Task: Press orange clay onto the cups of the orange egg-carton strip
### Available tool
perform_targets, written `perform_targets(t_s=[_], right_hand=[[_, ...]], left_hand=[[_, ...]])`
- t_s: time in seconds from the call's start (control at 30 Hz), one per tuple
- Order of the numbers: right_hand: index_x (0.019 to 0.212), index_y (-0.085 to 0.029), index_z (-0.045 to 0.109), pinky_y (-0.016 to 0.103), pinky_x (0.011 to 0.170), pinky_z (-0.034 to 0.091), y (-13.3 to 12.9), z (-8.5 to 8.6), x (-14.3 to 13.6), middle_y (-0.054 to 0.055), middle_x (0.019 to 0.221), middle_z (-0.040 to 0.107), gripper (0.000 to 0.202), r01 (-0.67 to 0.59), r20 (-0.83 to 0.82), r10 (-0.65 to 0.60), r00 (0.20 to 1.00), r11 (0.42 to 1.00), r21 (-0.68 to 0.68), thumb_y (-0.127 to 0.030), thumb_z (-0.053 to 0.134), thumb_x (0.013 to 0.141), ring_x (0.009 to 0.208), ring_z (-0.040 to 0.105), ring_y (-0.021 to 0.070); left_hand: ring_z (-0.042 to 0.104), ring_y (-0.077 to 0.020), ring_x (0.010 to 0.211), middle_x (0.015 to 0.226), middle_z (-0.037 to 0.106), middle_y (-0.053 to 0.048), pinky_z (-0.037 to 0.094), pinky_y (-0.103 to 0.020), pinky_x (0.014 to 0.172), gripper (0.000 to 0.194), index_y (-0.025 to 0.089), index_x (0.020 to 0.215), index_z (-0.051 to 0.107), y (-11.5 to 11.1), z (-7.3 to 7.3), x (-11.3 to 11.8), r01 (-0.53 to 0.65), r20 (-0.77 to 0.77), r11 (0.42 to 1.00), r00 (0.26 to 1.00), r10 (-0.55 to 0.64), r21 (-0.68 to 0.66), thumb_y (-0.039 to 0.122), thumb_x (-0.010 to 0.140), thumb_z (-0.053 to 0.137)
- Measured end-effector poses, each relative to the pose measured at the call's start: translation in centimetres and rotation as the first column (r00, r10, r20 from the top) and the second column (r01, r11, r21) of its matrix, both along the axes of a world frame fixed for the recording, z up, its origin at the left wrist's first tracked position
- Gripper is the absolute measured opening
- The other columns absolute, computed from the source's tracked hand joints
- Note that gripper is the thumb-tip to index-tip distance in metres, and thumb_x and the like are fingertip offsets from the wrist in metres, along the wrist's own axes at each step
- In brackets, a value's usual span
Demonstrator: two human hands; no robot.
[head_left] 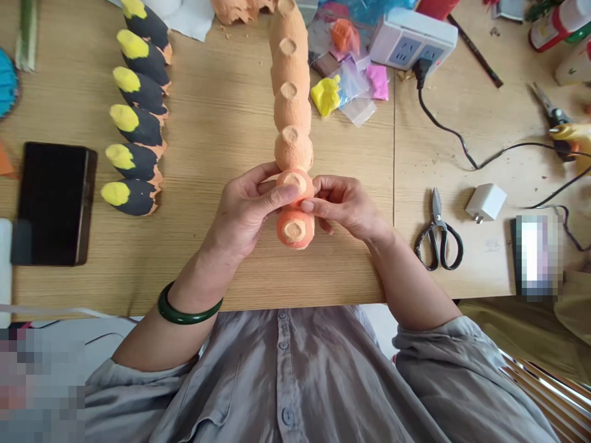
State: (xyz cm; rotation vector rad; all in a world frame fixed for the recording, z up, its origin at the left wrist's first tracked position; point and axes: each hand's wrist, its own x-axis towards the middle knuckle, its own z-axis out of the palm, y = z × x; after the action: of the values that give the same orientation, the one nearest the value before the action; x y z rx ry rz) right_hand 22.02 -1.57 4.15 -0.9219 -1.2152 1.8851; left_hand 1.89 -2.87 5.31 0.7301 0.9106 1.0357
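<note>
A long, bumpy orange piece (292,111) with round dimpled knobs runs from the top edge down towards the table's front. My left hand (252,206) wraps its fingers and thumb round the piece near its lower end, the thumb lying on a knob. From the right, my right hand (339,206) pinches the side of the piece just below that knob, its thumb on the darker orange part. The lowest knob shows below both hands. At the left lies a column of several black pieces with yellow tips (136,161) and ragged orange edges.
On the wooden table (221,264) are a black box (55,203), scissors (438,231), a white adapter (486,202), a power strip (412,40) with a trailing cable, yellow clay (325,96), small bags and pliers (551,117). A screen lies at the right edge.
</note>
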Motion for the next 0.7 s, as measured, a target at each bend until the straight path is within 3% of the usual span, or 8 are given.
perform_targets(t_s=[0.1,0.23,0.33,0.47,0.7], right_hand=[[0.085,-0.019,0.072,0.022,0.044,0.035,0.13,0.21,0.44,-0.006,0.067,0.061,0.067,0.006,0.124,-0.018,0.992,0.995,0.098,-0.076,0.108,0.077,0.057,0.046,0.0075],[0.081,-0.019,0.072,0.027,0.055,0.029,0.10,-0.05,0.65,-0.007,0.066,0.051,0.073,0.054,0.265,-0.136,0.954,0.954,0.295,-0.086,0.102,0.078,0.065,0.039,0.0088],[0.080,-0.020,0.070,0.030,0.060,0.028,0.06,-0.42,0.62,-0.007,0.067,0.048,0.076,0.042,0.343,-0.182,0.921,0.925,0.378,-0.092,0.094,0.081,0.067,0.038,0.0101],[0.083,-0.020,0.071,0.031,0.062,0.030,0.04,-0.74,0.62,-0.006,0.069,0.049,0.075,0.029,0.337,-0.197,0.921,0.896,0.442,-0.092,0.089,0.088,0.068,0.039,0.0102],[0.080,-0.019,0.070,0.028,0.061,0.034,0.02,-0.37,0.76,-0.005,0.070,0.057,0.070,0.057,0.233,-0.184,0.955,0.883,0.465,-0.083,0.096,0.089,0.066,0.042,0.0085]], left_hand=[[0.083,-0.0205,0.086,0.097,0.089,0.002,0.068,-0.031,0.078,0.044,0.025,0.116,0.089,-0.31,-0.04,0.02,-0.064,-0.047,0.998,0.997,0.063,-0.013,0.041,0.082,0.113],[0.085,-0.0212,0.090,0.095,0.087,0.002,0.065,-0.028,0.077,0.046,0.025,0.117,0.087,-0.48,-0.09,-0.02,-0.052,-0.088,0.999,0.995,0.050,-0.016,0.040,0.084,0.114],[0.082,-0.0180,0.081,0.091,0.087,0.000,0.064,-0.026,0.074,0.048,0.022,0.113,0.089,-0.37,-0.11,0.03,-0.082,-0.118,0.997,0.990,0.082,0.001,0.040,0.080,0.117],[0.081,-0.0158,0.075,0.090,0.089,0.001,0.066,-0.026,0.073,0.051,0.021,0.111,0.089,-0.24,0.03,0.19,-0.085,-0.096,0.996,0.992,0.081,-0.032,0.039,0.074,0.118],[0.083,-0.0158,0.079,0.094,0.087,-0.002,0.067,-0.023,0.073,0.052,0.016,0.115,0.088,0.04,-0.06,0.07,-0.020,-0.006,0.999,1.000,0.020,-0.039,0.041,0.078,0.115]])
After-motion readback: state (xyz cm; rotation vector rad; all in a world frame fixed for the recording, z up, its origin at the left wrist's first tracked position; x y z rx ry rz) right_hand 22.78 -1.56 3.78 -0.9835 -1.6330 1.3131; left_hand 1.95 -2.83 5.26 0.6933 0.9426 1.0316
